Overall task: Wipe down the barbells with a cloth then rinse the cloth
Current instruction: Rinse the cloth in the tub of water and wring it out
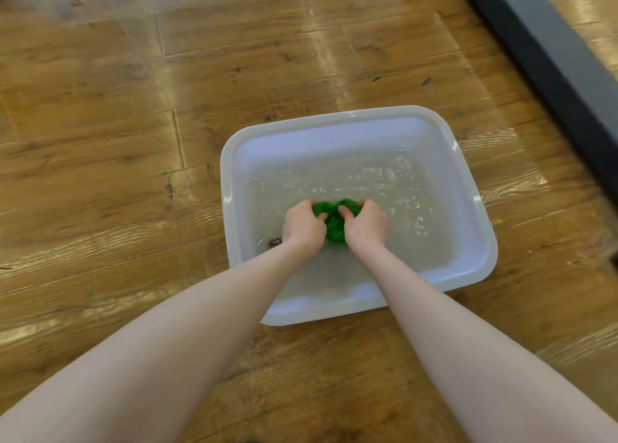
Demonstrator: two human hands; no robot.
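The bunched-up green cloth [335,221] is gripped between the left hand [303,226] and right hand [366,224], fingers curled round it, down in the water-filled white plastic tub [230,188].

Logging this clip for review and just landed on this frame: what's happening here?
A person is rinsing a green cloth in a white tub of water that sits on a wooden floor. The left hand and right hand both grip the bunched cloth at the water's surface, which is rippled. No barbells are in view, so this looks like the rinsing part of the job.
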